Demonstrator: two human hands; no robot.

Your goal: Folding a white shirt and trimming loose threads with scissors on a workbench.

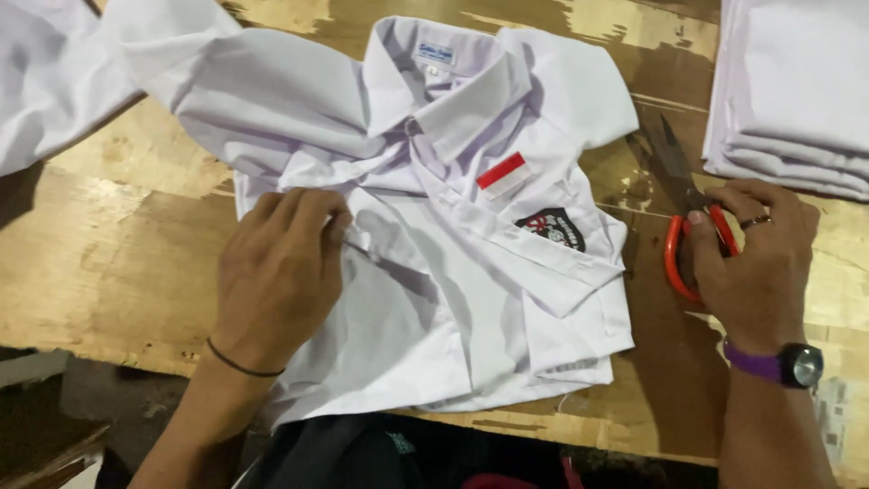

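Left hand (276, 272) fingers pinch one white shirt (453, 272); right hand (756, 263) grips one pair of scissors (679, 217).

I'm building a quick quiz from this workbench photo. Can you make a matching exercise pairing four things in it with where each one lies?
Things:
1. white shirt
2. orange-handled scissors
3. stack of folded white cloth
4. wristwatch with purple strap

Places:
A. top right corner of the table
B. on the right wrist
C. spread in the middle, under the left hand
D. under the right hand, right of the shirt

Pairs: 1-C, 2-D, 3-A, 4-B
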